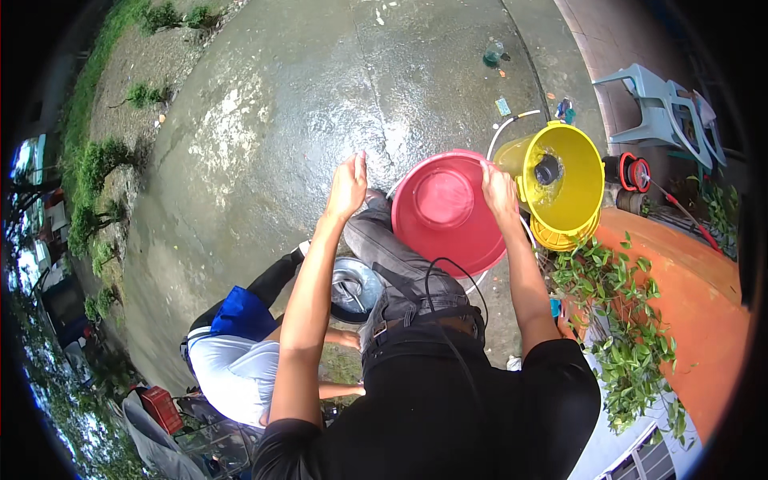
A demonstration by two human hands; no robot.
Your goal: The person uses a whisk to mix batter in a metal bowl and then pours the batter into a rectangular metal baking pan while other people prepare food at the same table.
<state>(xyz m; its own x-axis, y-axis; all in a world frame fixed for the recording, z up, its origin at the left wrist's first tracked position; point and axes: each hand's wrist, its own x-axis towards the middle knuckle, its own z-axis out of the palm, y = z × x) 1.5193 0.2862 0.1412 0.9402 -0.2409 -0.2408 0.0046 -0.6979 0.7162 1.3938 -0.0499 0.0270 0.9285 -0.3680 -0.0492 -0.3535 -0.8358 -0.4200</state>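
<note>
A red plastic basin (416, 232) is tilted with its hollow inside facing up, beside my grey-trousered leg. My right hand (500, 194) grips its rim at the upper right. To the left of the basin, apart from it, my left hand (347, 189) is raised with the fingers drawn together; whether anything is between them is hidden. Just right of my right hand stands a yellow bucket (580, 180) with a dark round cup-like thing (546, 170) and some water inside. A metal basin (356, 288) with metal pieces in it sits left of my leg.
Another person in a white shirt (236, 372) bends close at my left, arms reaching toward me. Wet concrete (304, 96) stretches ahead. A hose (512, 120) runs behind the yellow bucket. Light blue plastic chairs (648, 104), an orange planter wall (680, 280) and leafy plants (632, 352) flank the right.
</note>
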